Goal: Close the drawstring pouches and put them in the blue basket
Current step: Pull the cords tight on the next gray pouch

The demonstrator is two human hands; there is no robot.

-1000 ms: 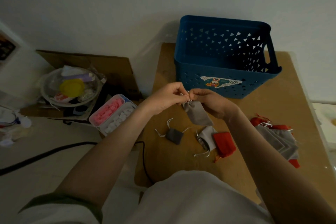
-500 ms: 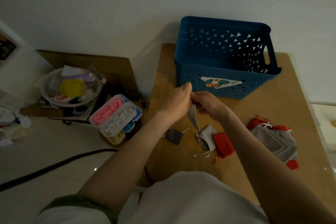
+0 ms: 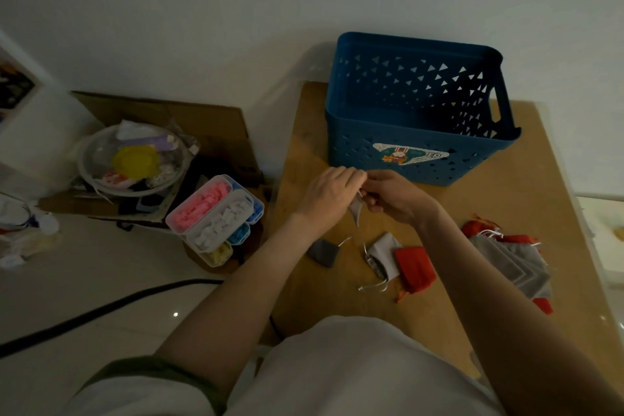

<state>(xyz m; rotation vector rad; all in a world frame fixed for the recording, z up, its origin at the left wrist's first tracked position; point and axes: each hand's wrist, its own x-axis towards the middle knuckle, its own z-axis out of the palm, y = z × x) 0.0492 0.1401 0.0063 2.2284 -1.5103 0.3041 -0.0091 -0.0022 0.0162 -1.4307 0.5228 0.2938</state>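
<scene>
On the floor at the far left stand one clear bowl (image 3: pixel 135 159) of odds and ends and one compartment box (image 3: pixel 216 219) of small coloured pieces, both off the bench (image 3: pixel 506 213) and no part of the job

Over the bench's left half, just in front of the blue basket (image 3: pixel 354 152), the left grip (image 3: pixel 329 194) is closed with curled fingers on the top of a grey pouch (image 3: pixel 356 211). The pouch hangs limp, clear of the bench, between the two hands. The right grip (image 3: pixel 396 197) pinches the same top from the other side; whether it has the cords or the cloth I cannot tell

The pouch looks like thin cloth, so it should be light, soft and floppy, with nothing to break. The likely best hold is on the thin cords at the mouth, one side in each hand, pulled apart to gather it shut. The cords are fine and may slip

Count, left to right:
- one dark grey pouch (image 3: pixel 322 252) on the bench
- one held grey pouch
- one pale grey pouch (image 3: pixel 385 257), touching one red pouch (image 3: pixel 414 268)
- one heap of pouches (image 3: pixel 510 263), grey and red, too overlapped to number
- one blue basket, with no pouch showing inside
</scene>
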